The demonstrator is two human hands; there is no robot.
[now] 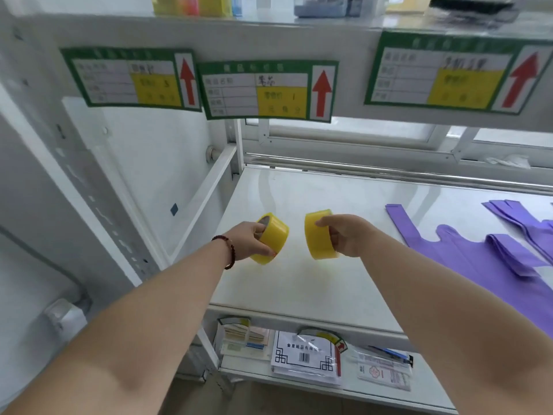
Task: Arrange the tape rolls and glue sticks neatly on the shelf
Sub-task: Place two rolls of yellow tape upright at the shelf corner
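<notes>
Two arms out in front of you, two yellow tape rolls in play, one per hand. Your left hand is clamped on the left tape roll: fingers hooked into its grey core, thumb pressed along the lower outer edge, the roll tilted with its open face turned up and toward you. A dark beaded bracelet sits on that wrist, the only one I count. Your right hand is closed around the right tape roll, thumb across the top of the yellow band, fingers wrapped behind, the roll standing on edge. The two rolls are near each other but apart, a clear gap between them, both held over the left part of the white shelf; whether either touches the surface, I cannot tell. No glue sticks show here. To your right on the same shelf lie purple plastic bags, spread flat in at least two bunches. Above, three green-bordered price labels hang from the upper shelf edge, each with one red arrow pointing up. Below, the lower shelf holds several flat packets of paper goods, lying side by side.
</notes>
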